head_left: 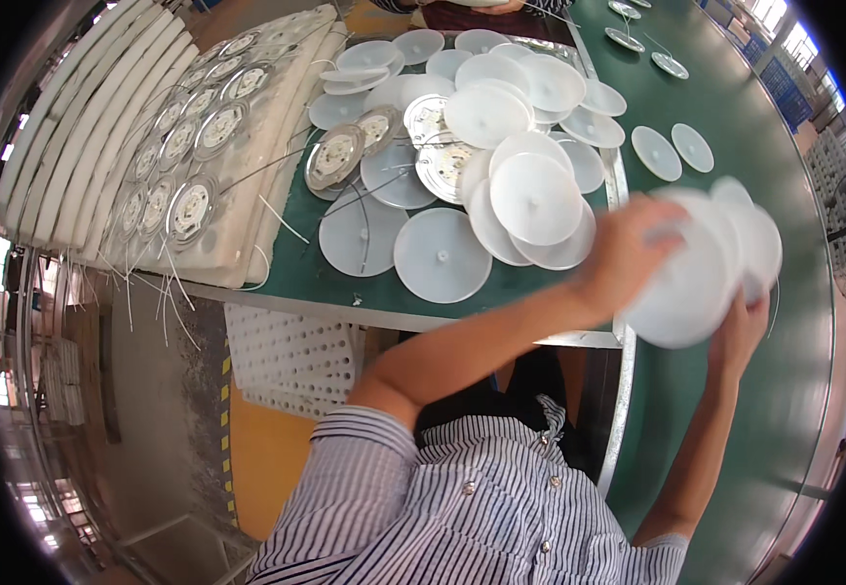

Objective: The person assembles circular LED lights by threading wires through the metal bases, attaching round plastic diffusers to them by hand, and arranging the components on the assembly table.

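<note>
Over the green belt on the right, several overlapping translucent white round covers (681,292) are held up, slightly blurred by motion. My left hand (628,252) grips their left edge, with its fingers curled over the front. Lower on the right side, my right hand (738,327) closes around the edge of the covers from below; part of its fingers is hidden behind them. To the left of my hands, a loose pile of similar covers (535,198) lies on the green worktable (291,283). Among them are round light modules (442,168) with white boards and thin wires.
A padded stack of pale sheets (272,171) carries rows of wired modules (192,210) at the left. Further discs (657,153) lie on the green conveyor belt (754,175). A metal rail (621,390) edges the belt. Another person's hand (501,7) shows at the far side.
</note>
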`<state>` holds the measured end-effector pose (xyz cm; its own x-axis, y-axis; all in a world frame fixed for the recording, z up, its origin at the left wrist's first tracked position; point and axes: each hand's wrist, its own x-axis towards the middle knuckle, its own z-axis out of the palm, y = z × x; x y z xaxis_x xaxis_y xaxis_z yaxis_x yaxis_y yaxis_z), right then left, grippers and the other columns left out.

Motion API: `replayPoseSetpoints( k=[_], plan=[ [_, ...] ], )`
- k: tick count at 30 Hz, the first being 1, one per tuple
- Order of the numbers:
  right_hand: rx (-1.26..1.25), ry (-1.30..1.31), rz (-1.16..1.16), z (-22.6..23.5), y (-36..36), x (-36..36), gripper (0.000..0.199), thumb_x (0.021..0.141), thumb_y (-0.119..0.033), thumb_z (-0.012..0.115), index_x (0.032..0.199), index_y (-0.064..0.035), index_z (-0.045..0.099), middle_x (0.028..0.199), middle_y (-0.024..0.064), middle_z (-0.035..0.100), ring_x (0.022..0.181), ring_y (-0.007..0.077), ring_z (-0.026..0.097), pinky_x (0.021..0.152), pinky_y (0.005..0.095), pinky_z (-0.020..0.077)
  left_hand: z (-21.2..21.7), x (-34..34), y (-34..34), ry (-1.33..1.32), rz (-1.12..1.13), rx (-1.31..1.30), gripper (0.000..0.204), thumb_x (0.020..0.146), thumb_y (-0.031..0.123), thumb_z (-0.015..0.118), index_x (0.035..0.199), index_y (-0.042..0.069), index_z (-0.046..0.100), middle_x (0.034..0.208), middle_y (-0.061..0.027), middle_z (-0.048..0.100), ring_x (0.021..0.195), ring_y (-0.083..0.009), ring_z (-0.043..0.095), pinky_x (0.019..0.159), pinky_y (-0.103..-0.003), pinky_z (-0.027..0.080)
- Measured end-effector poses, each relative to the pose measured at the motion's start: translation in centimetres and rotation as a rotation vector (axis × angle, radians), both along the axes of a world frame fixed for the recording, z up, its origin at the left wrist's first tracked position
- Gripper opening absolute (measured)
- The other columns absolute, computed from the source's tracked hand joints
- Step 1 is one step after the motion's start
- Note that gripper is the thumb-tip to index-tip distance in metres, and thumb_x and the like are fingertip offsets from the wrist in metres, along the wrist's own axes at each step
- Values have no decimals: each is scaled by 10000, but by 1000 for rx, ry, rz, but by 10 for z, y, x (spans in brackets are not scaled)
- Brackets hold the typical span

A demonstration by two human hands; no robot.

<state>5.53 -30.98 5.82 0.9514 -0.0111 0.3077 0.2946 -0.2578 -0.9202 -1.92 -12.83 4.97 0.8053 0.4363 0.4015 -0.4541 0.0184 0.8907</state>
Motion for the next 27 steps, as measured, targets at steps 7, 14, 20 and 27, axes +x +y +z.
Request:
replayPoseSetpoints(
  k=[7, 14, 20, 27],
  plan=[
    [-10, 84, 453, 9, 172, 14, 294, 740, -192, 651, 933, 15, 573, 838, 45, 595, 735, 106, 532, 665, 235, 419, 19, -68, 224, 80, 852, 46, 287, 710, 121, 656, 955, -14, 595, 883, -103, 619, 798, -175, 577, 730, -290, 447],
    [-455, 26, 556, 1, 235, 3, 302, 731, -210, 622, 932, 9, 570, 849, 132, 615, 762, 234, 587, 711, 317, 440, -26, -93, 313, 460, 1031, 301, 230, 742, 174, 606, 896, 2, 601, 856, -172, 619, 821, -293, 591, 746, -347, 436],
    [-880, -566, 296, 23, 247, -39, 338, 713, -195, 639, 987, -21, 545, 1085, 159, 470, 931, 288, 519, 754, 371, 444, -30, -101, 308, 271, 1117, 392, 198, 782, 165, 564, 863, -15, 566, 1103, -225, 512, 1043, -311, 490, 863, -354, 382],
    [-527, -749, 1214, -16, 332, -102, 262, 682, -42, 556, 939, -89, 580, 930, 81, 524, 895, 250, 501, 737, 345, 446, 36, -160, 251, -208, 907, -83, 251, 862, 155, 478, 1023, -29, 427, 1087, -155, 485, 1011, -218, 478, 875, -354, 379]
  ],
)
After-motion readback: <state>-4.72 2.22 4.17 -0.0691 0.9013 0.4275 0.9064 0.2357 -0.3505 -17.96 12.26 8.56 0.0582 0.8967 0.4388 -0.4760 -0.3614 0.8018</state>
